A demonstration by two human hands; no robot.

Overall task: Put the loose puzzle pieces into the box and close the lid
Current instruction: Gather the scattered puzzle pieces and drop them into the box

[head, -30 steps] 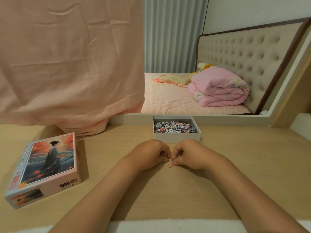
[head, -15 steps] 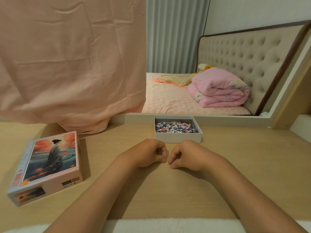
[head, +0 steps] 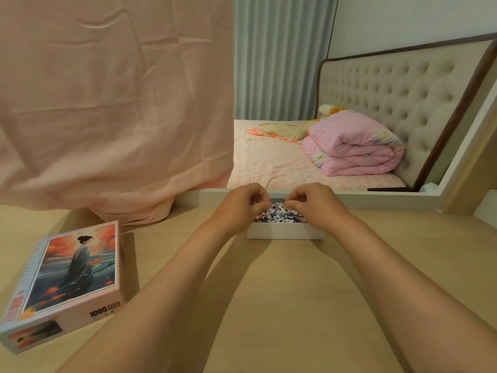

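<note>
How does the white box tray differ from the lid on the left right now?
The white box tray is plain and open, heaped with puzzle pieces; the lid is printed with a robed figure. The tray sits under both hands; the lid lies untouched, apart, angled. Both rest on the wooden desk.

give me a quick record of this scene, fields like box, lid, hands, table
box: white tray at the far edge of the table, open, holding a heap of puzzle pieces
lid: picture lid lies on the table to the left, apart from the box
left hand: over the box, fingers pinched
right hand: over the box, fingers pinched
held pieces: too small to tell
table: light wood
task state: lid not yet on
</note>
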